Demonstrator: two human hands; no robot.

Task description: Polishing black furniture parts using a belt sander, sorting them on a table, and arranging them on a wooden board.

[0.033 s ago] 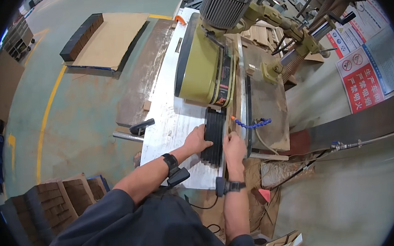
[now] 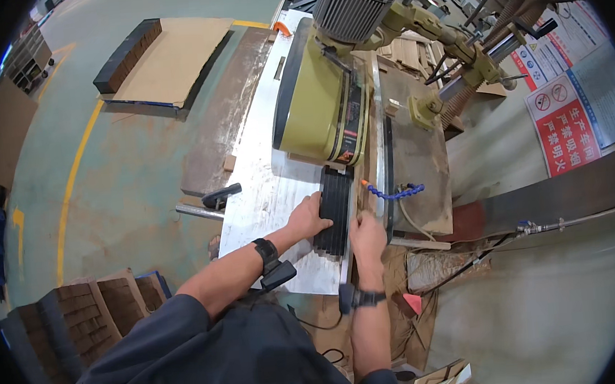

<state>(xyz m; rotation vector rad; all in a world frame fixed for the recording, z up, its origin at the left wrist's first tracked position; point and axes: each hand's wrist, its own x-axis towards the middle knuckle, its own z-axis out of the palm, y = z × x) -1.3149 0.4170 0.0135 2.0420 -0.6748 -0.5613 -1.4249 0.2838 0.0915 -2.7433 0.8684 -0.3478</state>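
A bundle of long black strips (image 2: 336, 211) lies side by side on the white worktable. Its far end reaches the front of an olive-green power feeder (image 2: 313, 112). My left hand (image 2: 308, 218) grips the bundle from its left side, the thumb resting over the strips. To the right of the bundle, my right hand (image 2: 367, 232) is closed, its fingers curled beside the machine's fence (image 2: 368, 165). It is slightly smeared by motion, and what it holds, if anything, is hidden.
A blue jointed hose (image 2: 394, 194) with an orange tip points toward the strips. A black-handled clamp (image 2: 221, 196) sits at the table's left edge. Farther left, a pallet with a cardboard sheet (image 2: 181, 50) bears a dark row of pieces. Stacked brown pieces (image 2: 79, 318) stand at lower left.
My right hand has drawn back slightly toward me along the fence. My left hand and the strips look almost the same.
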